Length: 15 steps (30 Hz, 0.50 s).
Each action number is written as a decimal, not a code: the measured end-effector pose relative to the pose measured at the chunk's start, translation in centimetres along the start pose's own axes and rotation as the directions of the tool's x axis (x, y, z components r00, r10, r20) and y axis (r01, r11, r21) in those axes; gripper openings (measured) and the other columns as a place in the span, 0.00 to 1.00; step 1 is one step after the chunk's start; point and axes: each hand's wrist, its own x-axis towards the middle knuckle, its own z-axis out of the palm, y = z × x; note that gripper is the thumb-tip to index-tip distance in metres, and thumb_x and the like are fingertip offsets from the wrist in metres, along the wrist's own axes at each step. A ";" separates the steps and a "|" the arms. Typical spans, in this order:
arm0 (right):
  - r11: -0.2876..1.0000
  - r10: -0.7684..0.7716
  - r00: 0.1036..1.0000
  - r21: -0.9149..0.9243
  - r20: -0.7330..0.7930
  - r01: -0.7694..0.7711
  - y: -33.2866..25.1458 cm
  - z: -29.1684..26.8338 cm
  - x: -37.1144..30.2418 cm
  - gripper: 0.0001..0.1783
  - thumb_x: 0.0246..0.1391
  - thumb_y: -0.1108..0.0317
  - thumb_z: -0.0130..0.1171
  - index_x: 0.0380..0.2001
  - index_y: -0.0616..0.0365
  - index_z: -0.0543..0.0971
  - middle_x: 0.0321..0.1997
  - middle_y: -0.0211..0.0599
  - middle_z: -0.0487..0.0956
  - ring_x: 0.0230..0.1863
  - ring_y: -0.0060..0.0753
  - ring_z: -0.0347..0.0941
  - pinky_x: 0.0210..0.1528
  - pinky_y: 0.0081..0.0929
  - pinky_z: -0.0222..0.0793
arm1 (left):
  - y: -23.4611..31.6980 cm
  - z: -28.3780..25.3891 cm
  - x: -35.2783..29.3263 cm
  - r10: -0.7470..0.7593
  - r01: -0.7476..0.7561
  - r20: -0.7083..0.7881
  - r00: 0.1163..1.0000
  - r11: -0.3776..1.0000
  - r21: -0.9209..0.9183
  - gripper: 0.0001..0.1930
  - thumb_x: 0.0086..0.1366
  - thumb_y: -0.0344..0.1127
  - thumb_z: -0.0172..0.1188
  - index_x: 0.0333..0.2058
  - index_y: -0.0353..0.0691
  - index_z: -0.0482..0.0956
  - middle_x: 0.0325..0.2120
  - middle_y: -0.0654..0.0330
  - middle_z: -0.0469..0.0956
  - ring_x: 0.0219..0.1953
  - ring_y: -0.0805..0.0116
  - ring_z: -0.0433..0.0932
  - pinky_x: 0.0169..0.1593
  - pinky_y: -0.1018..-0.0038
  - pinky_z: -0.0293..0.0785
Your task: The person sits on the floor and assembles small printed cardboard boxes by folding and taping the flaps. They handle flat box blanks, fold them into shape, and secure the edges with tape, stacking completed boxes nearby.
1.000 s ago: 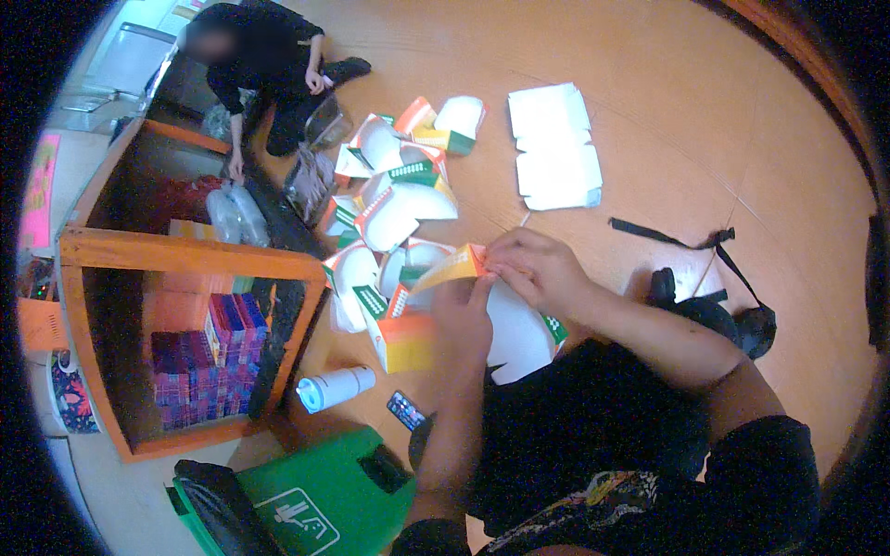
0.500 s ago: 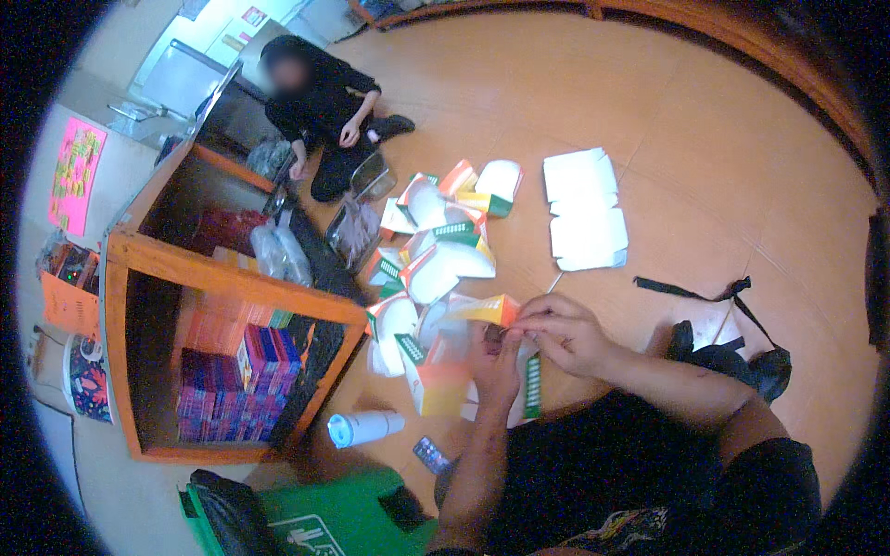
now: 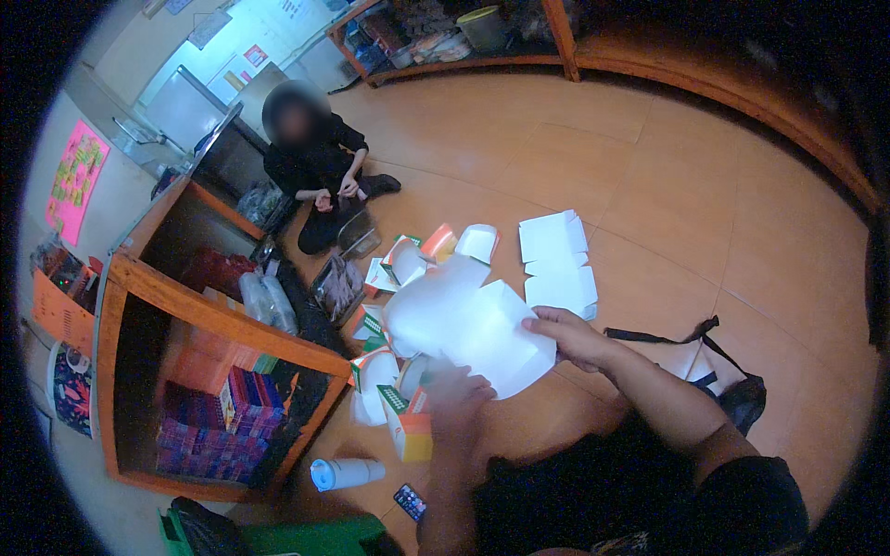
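An unfolded white food carton (image 3: 505, 347) spreads out in front of me, blurred at its far left part. My right hand (image 3: 577, 339) grips its right edge, thumb on top and fingers underneath. At its lower left edge is my left hand (image 3: 456, 397), smeared by motion, so whether its fingers close on the card is unclear. Folded cartons in white, orange and green, such as this carton (image 3: 374, 380), lie in a heap beyond and left of the hands. Another flattened white carton (image 3: 559, 264) rests on the floor to the far right.
A wooden shelf (image 3: 222, 315) with stacked packs stands at left. Near it are a white tumbler (image 3: 348, 473), a phone (image 3: 410, 501) and a green bin (image 3: 315, 537). Another person (image 3: 315, 167) sits at the far left. A black-strapped bag (image 3: 732, 394) lies right.
My hands were together at an orange-and-white carton; now they are apart at a spread-out white one. The view has shifted, showing more of the far shelves.
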 end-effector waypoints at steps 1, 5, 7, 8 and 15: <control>0.996 -0.015 0.997 -0.088 -0.073 0.009 0.7 -0.4 0.3 0.25 0.59 0.52 0.54 0.50 0.62 0.72 0.41 0.37 0.79 0.36 0.33 0.77 0.34 0.36 0.77 | -1.3 0.3 -0.1 -0.076 0.077 0.021 0.997 0.994 -0.083 0.07 0.54 0.29 0.57 0.32 0.44 0.80 0.38 0.59 0.78 0.50 0.56 0.73 0.54 0.58 0.67; 0.828 -0.356 0.888 -0.540 -0.292 0.154 4.5 0.4 2.1 0.14 0.58 0.61 0.57 0.37 0.63 0.79 0.26 0.37 0.78 0.27 0.28 0.74 0.31 0.29 0.71 | -7.8 1.8 -0.7 -0.062 0.060 0.136 0.989 0.998 0.015 0.10 0.54 0.33 0.59 0.36 0.45 0.79 0.44 0.61 0.77 0.52 0.59 0.72 0.55 0.58 0.67; 0.734 -0.468 0.822 -0.660 -0.323 0.159 6.3 0.3 1.6 0.14 0.58 0.61 0.58 0.34 0.64 0.79 0.22 0.38 0.77 0.24 0.26 0.72 0.29 0.27 0.69 | 0.6 2.2 0.8 0.324 -0.525 0.417 0.849 0.604 0.600 0.12 0.55 0.35 0.61 0.40 0.45 0.78 0.46 0.60 0.76 0.52 0.59 0.72 0.54 0.59 0.69; 0.758 -0.438 0.842 -0.633 -0.314 0.158 6.6 1.5 1.4 0.14 0.57 0.61 0.59 0.33 0.65 0.79 0.21 0.40 0.76 0.24 0.25 0.71 0.29 0.27 0.68 | 2.1 2.3 0.5 0.247 -0.404 0.339 0.908 0.734 0.546 0.13 0.56 0.36 0.61 0.41 0.44 0.77 0.45 0.59 0.76 0.51 0.59 0.73 0.52 0.60 0.70; 0.988 -0.072 0.961 0.116 -0.267 0.106 7.3 3.5 1.6 0.15 0.57 0.59 0.61 0.28 0.61 0.78 0.25 0.31 0.77 0.27 0.24 0.74 0.32 0.23 0.73 | 3.0 1.8 0.3 -0.174 0.151 0.165 0.971 0.978 0.142 0.12 0.61 0.39 0.61 0.40 0.40 0.75 0.39 0.53 0.76 0.41 0.58 0.77 0.43 0.64 0.76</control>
